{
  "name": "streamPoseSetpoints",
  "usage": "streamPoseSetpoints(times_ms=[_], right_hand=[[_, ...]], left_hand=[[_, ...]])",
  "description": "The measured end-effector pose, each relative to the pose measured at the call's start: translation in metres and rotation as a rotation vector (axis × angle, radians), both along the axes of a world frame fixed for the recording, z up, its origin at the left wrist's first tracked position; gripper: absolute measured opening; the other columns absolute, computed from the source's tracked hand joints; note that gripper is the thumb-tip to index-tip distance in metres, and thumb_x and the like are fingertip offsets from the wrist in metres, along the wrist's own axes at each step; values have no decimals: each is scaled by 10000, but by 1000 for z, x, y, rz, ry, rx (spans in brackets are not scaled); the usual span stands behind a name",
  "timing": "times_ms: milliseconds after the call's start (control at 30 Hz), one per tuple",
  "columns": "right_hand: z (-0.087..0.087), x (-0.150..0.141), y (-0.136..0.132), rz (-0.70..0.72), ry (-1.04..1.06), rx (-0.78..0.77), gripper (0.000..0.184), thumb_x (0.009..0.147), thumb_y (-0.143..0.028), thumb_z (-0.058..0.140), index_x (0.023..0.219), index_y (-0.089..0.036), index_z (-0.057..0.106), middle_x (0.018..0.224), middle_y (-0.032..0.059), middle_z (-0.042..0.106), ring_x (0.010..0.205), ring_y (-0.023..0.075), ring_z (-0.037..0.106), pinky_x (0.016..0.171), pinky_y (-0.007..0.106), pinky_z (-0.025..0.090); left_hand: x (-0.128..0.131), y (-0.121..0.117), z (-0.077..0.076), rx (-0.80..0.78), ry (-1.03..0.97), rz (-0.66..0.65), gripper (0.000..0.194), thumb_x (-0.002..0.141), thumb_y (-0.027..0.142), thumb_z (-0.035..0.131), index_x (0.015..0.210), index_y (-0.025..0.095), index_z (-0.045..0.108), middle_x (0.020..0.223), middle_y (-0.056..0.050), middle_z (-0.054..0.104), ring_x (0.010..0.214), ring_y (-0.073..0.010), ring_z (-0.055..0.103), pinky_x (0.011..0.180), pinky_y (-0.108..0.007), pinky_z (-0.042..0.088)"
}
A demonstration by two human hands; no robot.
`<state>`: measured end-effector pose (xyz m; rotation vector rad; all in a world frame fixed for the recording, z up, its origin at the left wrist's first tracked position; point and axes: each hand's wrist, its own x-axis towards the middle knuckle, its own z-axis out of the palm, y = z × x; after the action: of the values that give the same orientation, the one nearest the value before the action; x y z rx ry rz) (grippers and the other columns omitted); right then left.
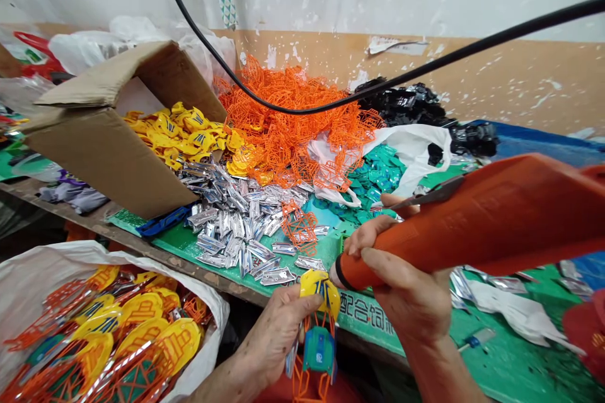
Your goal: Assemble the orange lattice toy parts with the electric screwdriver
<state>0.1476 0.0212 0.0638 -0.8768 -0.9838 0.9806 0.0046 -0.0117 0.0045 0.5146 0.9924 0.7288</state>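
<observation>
My right hand [406, 283] is wrapped round the front of a big orange power screwdriver [477, 220]. Its black tip presses on the yellow cap of a small toy assembly [320, 327]. My left hand [278, 334] grips that assembly from the left; it has a yellow top, a teal middle piece, orange lattice legs and a silver strip. Both hands are just in front of the green table edge [368, 321]. A black cable [425, 69] runs overhead from the tool.
On the table lie piles of silver metal pieces [236, 227], orange lattice parts [288, 119], yellow caps [179, 132] spilling from a tipped cardboard box [104, 145], teal parts [378, 170] and black parts [416, 107]. A white sack [108, 334] of finished toys stands at the lower left.
</observation>
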Motion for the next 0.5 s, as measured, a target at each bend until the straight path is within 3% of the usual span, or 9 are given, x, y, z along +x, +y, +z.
streamPoseSetpoints(times_ms=[167, 433, 500], right_hand=[[1, -2, -3, 31, 5, 9, 236, 661, -188, 706, 866, -228, 595, 700, -32, 585, 626, 147, 562, 700, 370, 499], [-4, -7, -4, 66, 76, 53, 477, 676, -134, 695, 1108, -265, 541, 706, -54, 584, 624, 141, 571, 691, 360, 485], [-7, -8, -5, 65, 64, 69, 440, 680, -136, 692, 1076, -264, 551, 707, -53, 581, 630, 144, 570, 699, 367, 485]], left_hand=[[1, -2, -6, 93, 18, -1, 307, 715, 383, 716, 846, 105, 717, 642, -32, 639, 493, -109, 503, 460, -208, 350], [-1, -5, -8, 190, 97, 38, 264, 729, 365, 714, 806, 113, 735, 684, -35, 650, 587, -123, 501, 520, -210, 381], [-2, -6, -11, 204, 101, 38, 269, 739, 370, 705, 815, 113, 732, 696, -36, 650, 585, -122, 499, 518, -211, 383]])
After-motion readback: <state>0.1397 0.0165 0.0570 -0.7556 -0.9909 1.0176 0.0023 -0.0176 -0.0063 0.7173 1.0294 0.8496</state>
